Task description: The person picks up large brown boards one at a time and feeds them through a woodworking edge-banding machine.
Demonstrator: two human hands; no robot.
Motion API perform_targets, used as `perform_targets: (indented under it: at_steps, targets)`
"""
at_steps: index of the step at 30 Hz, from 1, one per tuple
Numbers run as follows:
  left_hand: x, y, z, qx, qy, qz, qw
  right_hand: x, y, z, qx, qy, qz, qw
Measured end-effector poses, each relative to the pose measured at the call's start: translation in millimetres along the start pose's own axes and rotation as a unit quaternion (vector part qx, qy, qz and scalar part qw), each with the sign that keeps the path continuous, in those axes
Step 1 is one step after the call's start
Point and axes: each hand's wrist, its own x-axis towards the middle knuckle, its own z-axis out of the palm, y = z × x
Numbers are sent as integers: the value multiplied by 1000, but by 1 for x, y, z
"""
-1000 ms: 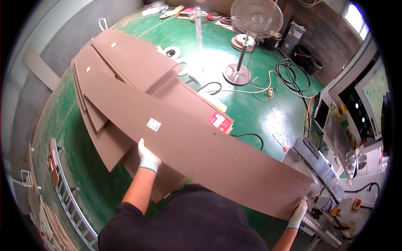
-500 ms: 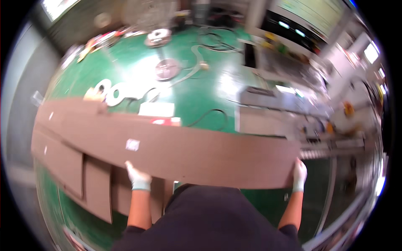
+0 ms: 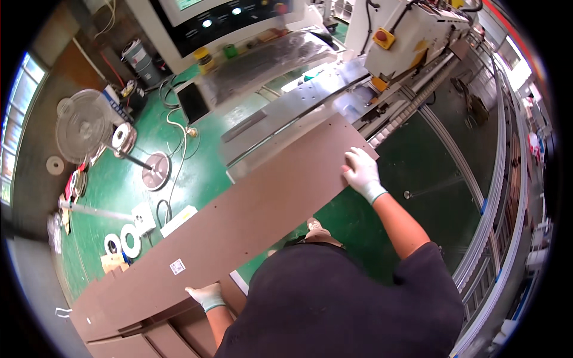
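A long brown panel (image 3: pixel 262 203) with small holes and a white label slants across in front of me, its far right end up beside a machine. My left hand (image 3: pixel 207 296), in a white glove with fingertips bare, grips the panel's near edge below the label, thumb on top and fingers hidden underneath. At the right end my right hand (image 3: pixel 362 173), gloved the same way, is closed over the near edge by the corner. Under the panel's left part lie more brown boards (image 3: pixel 179 334), partly hidden by it.
The machine's metal bed (image 3: pixel 298 101) and its roller track (image 3: pixel 412 107) lie beyond the right end. A red button on a yellow box (image 3: pixel 384 37) sits on the machine. A fan (image 3: pixel 83 126), cables and white rolls (image 3: pixel 130 240) stand on the green floor left. Metal rails (image 3: pixel 504 209) run along the right.
My view has turned right toward the machine. The panel, level across before, now slants with its right end raised farther away; both hands still hold it.
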Motion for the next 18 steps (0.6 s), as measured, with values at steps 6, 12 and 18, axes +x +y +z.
perform_targets:
  at_steps: [6, 12, 18]
  targets:
    - [-16, -55, 41, 18, -61, -75, 995, 13, 16, 41, -35, 78, 45, 995]
    - [44, -22, 47, 53, -12, 77, 996, 45, 74, 37, -21, 140, 64, 988]
    - [99, 15, 31, 157, 7, 49, 986, 76, 103, 25, -17, 117, 78, 990]
